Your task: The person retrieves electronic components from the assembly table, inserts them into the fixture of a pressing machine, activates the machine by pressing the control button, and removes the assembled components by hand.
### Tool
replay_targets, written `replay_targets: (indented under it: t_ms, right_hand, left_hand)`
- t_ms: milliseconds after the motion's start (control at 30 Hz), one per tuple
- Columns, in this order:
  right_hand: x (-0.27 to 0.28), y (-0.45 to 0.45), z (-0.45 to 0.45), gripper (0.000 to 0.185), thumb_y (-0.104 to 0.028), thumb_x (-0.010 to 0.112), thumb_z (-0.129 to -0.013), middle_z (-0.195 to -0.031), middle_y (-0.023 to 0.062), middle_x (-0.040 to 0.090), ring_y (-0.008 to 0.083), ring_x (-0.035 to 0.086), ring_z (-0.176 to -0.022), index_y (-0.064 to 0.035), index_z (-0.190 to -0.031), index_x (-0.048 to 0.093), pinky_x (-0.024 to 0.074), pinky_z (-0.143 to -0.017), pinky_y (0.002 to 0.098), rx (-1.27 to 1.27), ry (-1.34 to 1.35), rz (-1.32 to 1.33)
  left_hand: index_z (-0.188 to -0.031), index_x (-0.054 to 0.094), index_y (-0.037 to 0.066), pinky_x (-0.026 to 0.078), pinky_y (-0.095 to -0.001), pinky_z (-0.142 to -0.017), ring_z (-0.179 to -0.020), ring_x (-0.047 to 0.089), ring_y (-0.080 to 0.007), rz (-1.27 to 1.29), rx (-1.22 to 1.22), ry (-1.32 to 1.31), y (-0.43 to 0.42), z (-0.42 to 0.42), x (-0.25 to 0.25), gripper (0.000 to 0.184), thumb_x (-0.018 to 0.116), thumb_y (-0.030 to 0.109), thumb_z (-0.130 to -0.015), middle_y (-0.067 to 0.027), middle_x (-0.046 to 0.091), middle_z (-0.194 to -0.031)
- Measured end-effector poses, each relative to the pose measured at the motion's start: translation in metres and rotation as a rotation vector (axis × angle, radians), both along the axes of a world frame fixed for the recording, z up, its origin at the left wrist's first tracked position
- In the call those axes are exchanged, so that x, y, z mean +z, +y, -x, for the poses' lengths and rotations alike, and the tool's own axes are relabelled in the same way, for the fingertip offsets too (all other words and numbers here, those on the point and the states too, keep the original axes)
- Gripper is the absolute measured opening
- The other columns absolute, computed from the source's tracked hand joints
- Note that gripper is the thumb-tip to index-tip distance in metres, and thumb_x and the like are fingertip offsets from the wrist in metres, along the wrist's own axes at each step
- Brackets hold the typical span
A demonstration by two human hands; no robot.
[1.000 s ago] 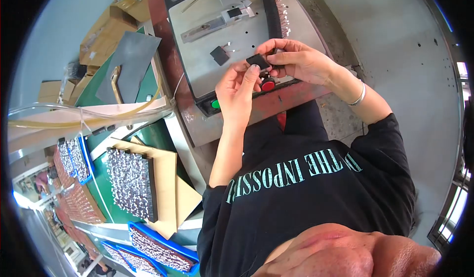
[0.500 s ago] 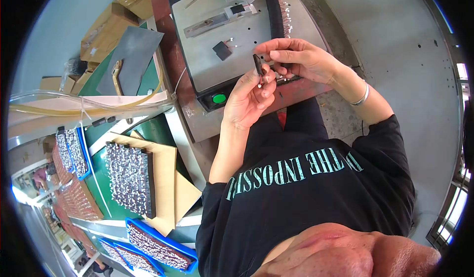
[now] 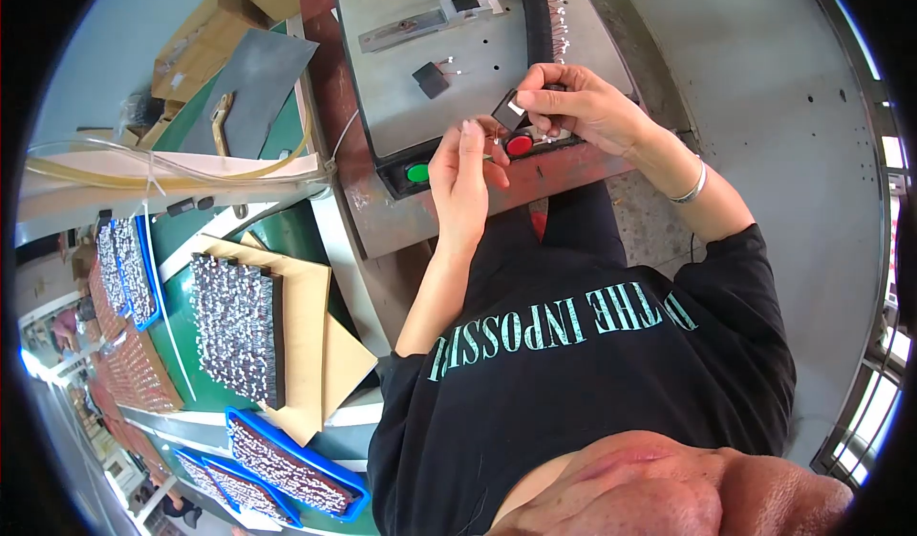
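Observation:
My right hand (image 3: 583, 106) pinches a small flat black block (image 3: 506, 111) with a white patch on its face, between thumb and fingers. Thin wires with a small light tip hang below the block. Close on its left is my left hand (image 3: 463, 173), thumb and fingers apart, near those wires; whether it touches them is hard to tell. A similar black block (image 3: 432, 79) with short wires and white ends lies on the grey machine plate (image 3: 401, 116). Behind my right hand runs a long row of black blocks (image 3: 537, 20), wires facing right.
A metal fixture (image 3: 420, 28) with a dark piece stands on the plate. A green button (image 3: 417, 173) and a red button (image 3: 519, 144) sit on the front edge. To the left are stacked wired blocks (image 3: 239, 331) on cardboard (image 3: 304, 345), blue trays (image 3: 358, 507) and a hose (image 3: 124, 171).
The black block has passed from my left fingers to my right hand and now shows its flat face. My left hand has opened and moved slightly down and left.

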State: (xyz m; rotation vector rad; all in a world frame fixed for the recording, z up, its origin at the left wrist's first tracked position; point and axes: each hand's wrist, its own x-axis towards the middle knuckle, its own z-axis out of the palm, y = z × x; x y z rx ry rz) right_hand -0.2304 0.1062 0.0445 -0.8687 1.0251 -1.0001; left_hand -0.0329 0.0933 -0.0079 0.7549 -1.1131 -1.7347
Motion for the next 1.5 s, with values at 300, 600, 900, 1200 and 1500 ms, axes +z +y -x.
replay_targets:
  t_ms: [300,600,900,1200,1500]
  right_hand:
    - [-0.003,0.005,-0.008,0.017,-0.020,0.070,-0.094,-0.076,-0.0026,0.062,0.0025,0.056,-0.067,-0.0049,-0.101,0.067,0.0379,-0.056,0.0180,0.023,0.035,0.087]
    - [-0.008,0.004,-0.011,0.021,-0.024,0.071,-0.093,-0.077,-0.0034,0.062,0.0024,0.056,-0.068,-0.0059,-0.105,0.067,0.0387,-0.057,0.0178,0.028,0.038,0.080]
    - [-0.015,0.005,-0.019,0.023,-0.026,0.067,-0.096,-0.082,-0.0021,0.063,0.0044,0.056,-0.073,-0.0053,-0.104,0.066,0.0440,-0.065,0.0196,0.003,0.037,0.076]
    - [-0.009,0.011,-0.030,0.021,-0.027,0.060,-0.098,-0.086,0.0008,0.061,0.0085,0.053,-0.072,-0.0077,-0.092,0.058,0.0446,-0.065,0.0257,0.056,-0.150,-0.118]
    - [-0.008,0.013,-0.035,0.018,-0.024,0.061,-0.097,-0.086,0.0017,0.059,0.0115,0.052,-0.072,-0.0061,-0.098,0.061,0.0425,-0.064,0.0258,0.074,-0.510,-0.373]
  left_hand:
    - [-0.095,0.069,0.000,0.048,-0.0221,-0.058,-0.073,0.062,-0.0105,0.597,0.350,-0.353,0.001,-0.004,0.006,0.010,0.074,0.004,-0.087,-0.0062,0.069,-0.089]
    - [-0.094,0.069,0.001,0.050,-0.0245,-0.057,-0.077,0.064,-0.0148,0.793,0.400,-0.418,-0.003,-0.010,0.011,0.013,0.076,0.001,-0.084,-0.0113,0.071,-0.094]
    - [-0.093,0.066,-0.001,0.049,-0.0241,-0.055,-0.071,0.062,-0.0133,0.840,0.443,-0.399,-0.004,-0.014,0.003,0.014,0.077,0.002,-0.084,-0.0118,0.070,-0.092]
    - [-0.099,0.068,-0.002,0.045,-0.0211,-0.053,-0.064,0.055,-0.0067,0.213,0.127,-0.238,-0.005,-0.022,0.010,0.033,0.054,0.027,-0.104,-0.0017,0.062,-0.076]
    - [-0.124,0.062,-0.002,0.051,-0.0250,-0.074,-0.082,0.061,-0.0109,0.140,0.070,0.000,-0.004,-0.021,0.002,0.028,0.052,0.014,-0.103,-0.0075,0.068,-0.097]
